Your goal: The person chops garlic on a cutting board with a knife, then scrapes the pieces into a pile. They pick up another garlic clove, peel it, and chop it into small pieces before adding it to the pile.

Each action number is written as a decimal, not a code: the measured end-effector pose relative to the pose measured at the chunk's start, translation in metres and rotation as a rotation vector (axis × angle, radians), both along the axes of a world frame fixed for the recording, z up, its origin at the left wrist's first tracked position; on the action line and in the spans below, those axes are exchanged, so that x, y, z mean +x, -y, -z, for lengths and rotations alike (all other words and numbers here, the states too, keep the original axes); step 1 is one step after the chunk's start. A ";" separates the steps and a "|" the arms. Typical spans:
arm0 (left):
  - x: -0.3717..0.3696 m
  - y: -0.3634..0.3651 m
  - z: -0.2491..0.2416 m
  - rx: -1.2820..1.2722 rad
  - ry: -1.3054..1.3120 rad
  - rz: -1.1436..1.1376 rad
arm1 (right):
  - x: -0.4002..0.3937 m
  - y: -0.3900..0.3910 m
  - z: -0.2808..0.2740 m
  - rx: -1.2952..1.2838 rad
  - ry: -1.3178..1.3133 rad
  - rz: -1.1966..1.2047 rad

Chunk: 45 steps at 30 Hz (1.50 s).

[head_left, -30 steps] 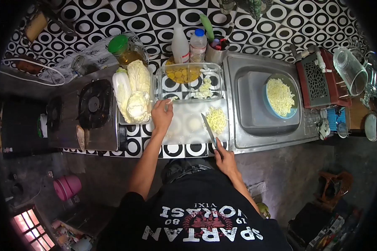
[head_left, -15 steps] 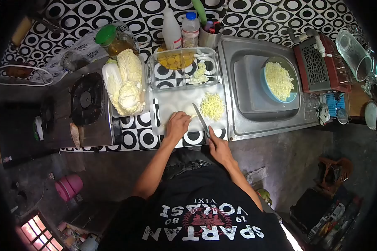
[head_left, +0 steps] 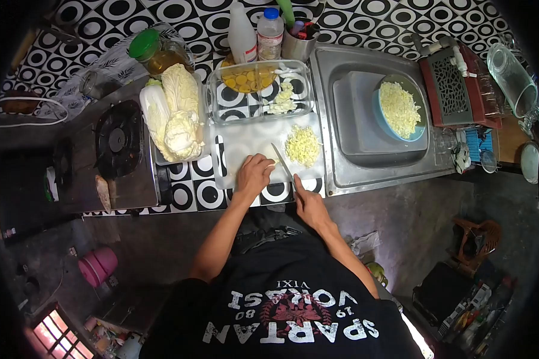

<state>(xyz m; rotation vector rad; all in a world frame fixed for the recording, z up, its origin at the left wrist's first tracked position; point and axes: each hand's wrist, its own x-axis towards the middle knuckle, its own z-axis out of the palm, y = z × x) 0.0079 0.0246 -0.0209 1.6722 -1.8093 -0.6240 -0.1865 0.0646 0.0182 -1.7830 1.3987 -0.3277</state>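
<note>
My left hand [head_left: 255, 174] is closed over a small pale vegetable piece [head_left: 273, 158] on the translucent cutting board [head_left: 238, 142], its fingers bent and partly hiding the piece. In my right hand [head_left: 310, 206] is the handle of a knife [head_left: 282, 160]. The blade slants up and left across the board, close beside the piece and my left fingertips. Just right of the blade lies a heap of finely chopped pale yellow vegetable [head_left: 302, 146]. Behind the board stands a divided glass dish [head_left: 311, 96] with pale pieces [head_left: 282, 99] in its right compartment.
Napa cabbages [head_left: 176, 113] fill a container at left, next to the gas stove [head_left: 90, 179]. A blue bowl of chopped vegetable [head_left: 400, 110] rests over the steel sink [head_left: 365, 179]. Bottles [head_left: 270, 39] and a metal cup [head_left: 298, 48] stand behind the glass dish.
The whole view has shifted slightly. My hands and the knife keep nearly the same places over the board, with the blade still beside my left fingers.
</note>
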 end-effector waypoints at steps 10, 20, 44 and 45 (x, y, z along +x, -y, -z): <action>0.001 0.000 0.007 0.003 0.002 -0.021 | 0.009 -0.001 0.029 -0.068 -0.154 -0.049; 0.000 0.001 0.010 0.027 -0.026 -0.053 | 0.017 0.027 0.007 0.019 -0.212 -0.154; 0.002 0.002 0.012 0.081 -0.057 -0.056 | 0.022 0.009 0.034 -0.052 -0.195 -0.154; 0.002 0.002 0.012 0.089 -0.058 -0.049 | 0.026 0.013 0.035 -0.076 -0.247 -0.157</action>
